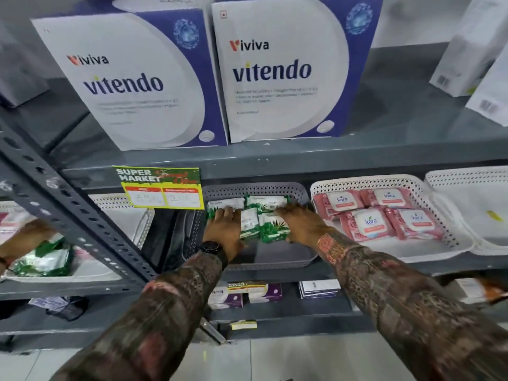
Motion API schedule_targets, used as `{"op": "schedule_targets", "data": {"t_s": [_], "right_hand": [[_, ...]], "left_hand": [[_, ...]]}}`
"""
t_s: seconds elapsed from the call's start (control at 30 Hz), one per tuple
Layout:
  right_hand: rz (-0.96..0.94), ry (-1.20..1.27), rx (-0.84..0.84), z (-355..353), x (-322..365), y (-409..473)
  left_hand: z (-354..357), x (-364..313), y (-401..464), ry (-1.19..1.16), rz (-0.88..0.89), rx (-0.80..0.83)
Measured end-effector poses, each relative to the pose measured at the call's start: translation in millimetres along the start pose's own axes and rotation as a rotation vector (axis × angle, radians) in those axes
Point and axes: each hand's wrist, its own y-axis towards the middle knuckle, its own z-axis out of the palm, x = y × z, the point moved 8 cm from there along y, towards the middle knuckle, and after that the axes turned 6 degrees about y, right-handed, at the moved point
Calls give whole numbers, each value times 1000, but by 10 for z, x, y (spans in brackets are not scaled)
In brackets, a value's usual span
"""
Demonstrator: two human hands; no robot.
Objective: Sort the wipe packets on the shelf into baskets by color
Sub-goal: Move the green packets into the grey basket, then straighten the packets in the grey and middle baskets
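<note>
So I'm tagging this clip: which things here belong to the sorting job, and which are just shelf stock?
Job: green packets, grey basket, pink packets, white basket, left hand, right hand.

Lying about: Vitendo boxes, price tag, small boxes below.

- Green wipe packets point(270, 229): glossy plastic film, showing crinkled.
- Grey basket point(275, 189): perforated matt plastic.
- Shelf rack point(275, 158): painted metal, looking smooth.
- Vitendo boxes point(277, 70): smooth printed card.
- Sleeves point(398, 292): patterned cloth.

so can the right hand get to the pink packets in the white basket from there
Probably yes: the right hand rests on green packets beside the open-topped white basket, and nothing covers the pink packets.
</note>
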Motion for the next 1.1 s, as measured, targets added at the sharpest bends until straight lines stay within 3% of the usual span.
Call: {"op": "schedule_targets", "data": {"t_s": [0.17,0.4,0.5,0.6,0.67,0.73,0.77,0.9,1.1], "right_hand": [[23,55,-76,-79,44,-37],[30,74,-6,176,279,3],[35,41,-54,172,281,-28],[54,78,7,252,219,-33],[76,196,44,267,195,26],[73,196,-5,202,175,223],[82,168,-19,196,177,322],[118,104,55,505,149,559],[125,54,32,777,64,645]], "left_hand": [[-104,178,60,-24,59,-126],[261,571,9,-142,57,105],[286,529,-15,-171,63,106],[292,537,-50,-199,83,125],[167,558,-37,-277,66,33],[7,508,69,-303,40,-122],[-7,455,123,-302,26,-123],[357,242,322,-186,5,84],[645,229,404,-113,7,77]]}}
